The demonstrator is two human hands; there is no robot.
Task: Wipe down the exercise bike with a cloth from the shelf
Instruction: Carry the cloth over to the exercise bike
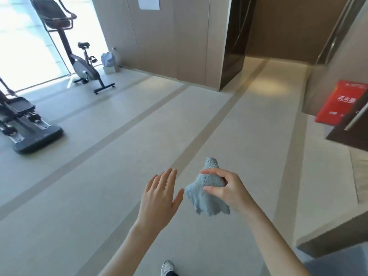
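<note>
Lowest in view and nearest of all: white shoe (pixel 166 268) on the floor (pixel 119 156), probably in the middle of a step. Above it, right hand (pixel 225 188), thumb and fingers curled round a light blue cloth (pixel 207 194). Grips it at the bunched middle, with one end standing up past the fingers and the loose corners hanging below. Good way to carry it, less good for wiping. Left hand (pixel 159 198) just beside the cloth, flat, fingers straight and a little spread, holding nothing. Thumb very near the cloth's edge, contact not sure. Seems ready to help spread or fold the cloth into a pad.

Further out, far to the left by the bright window, exercise bike (pixel 83 66), upright on its feet and well apart from both hands. Nearer on the left, another dark training machine (pixel 23 124). Beside the bike, against the wall, pale bag (pixel 108 59). On the right, red box (pixel 338 102) with white characters, by the wall. No shelf in view.

As a judgement: cloth fetched, wiping not yet begun. Next, probably, to walk across to the bike and flatten the cloth against its frame.
</note>
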